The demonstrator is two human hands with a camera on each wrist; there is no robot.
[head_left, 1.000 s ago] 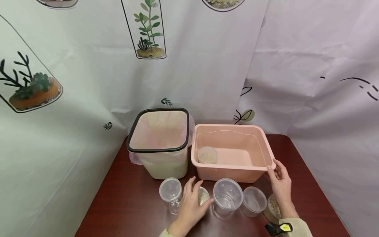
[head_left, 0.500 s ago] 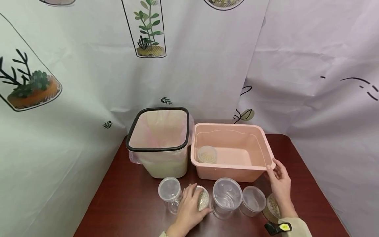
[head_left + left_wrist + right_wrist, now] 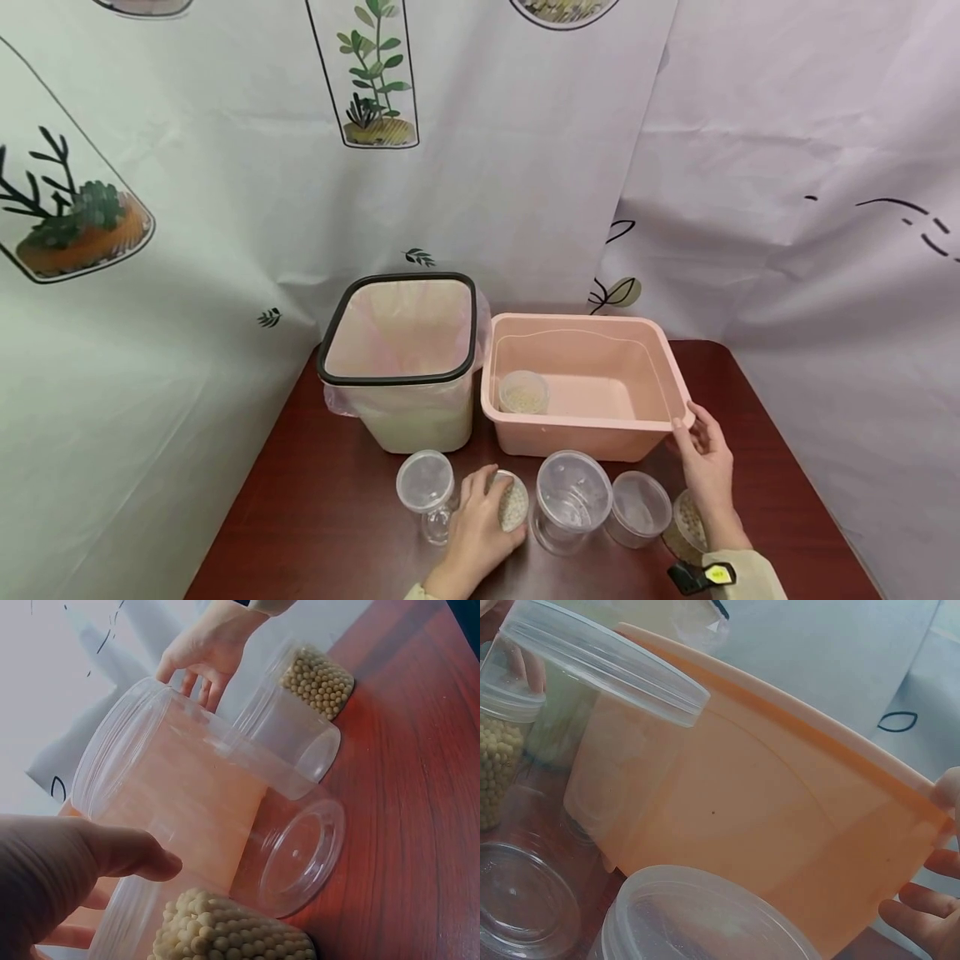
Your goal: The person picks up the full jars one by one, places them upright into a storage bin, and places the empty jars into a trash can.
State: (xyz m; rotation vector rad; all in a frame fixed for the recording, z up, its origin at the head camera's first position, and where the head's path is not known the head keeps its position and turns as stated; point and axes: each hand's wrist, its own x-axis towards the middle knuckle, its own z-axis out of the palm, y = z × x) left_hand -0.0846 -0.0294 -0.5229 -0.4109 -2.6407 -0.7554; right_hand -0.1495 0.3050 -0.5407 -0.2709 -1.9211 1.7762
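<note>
My left hand (image 3: 476, 529) grips a clear lidded jar of pale round beads (image 3: 514, 503) that stands on the table. In the left wrist view the thumb (image 3: 142, 855) lies along one side of its lid, with fingers on the opposite side. My right hand (image 3: 708, 462) holds the near right corner of the pink basin (image 3: 570, 440), thumb on the rim and fingers at the outer wall. Inside the basin, at its left end, sits another tub of pale grains (image 3: 525, 393). A tall clear jar (image 3: 574, 496) stands just right of the gripped jar.
Left of the left hand is a clear jar (image 3: 426, 483). A low clear tub (image 3: 639, 507) and a bead-filled jar (image 3: 688, 525) stand near my right wrist. Behind them a lined bin (image 3: 420, 425) with a black rim adjoins the basin. A printed cloth (image 3: 525, 208) hangs behind.
The left hand has lowered slightly, and its spread fingers have closed around the bead jar. The right hand stays on the basin's corner.
</note>
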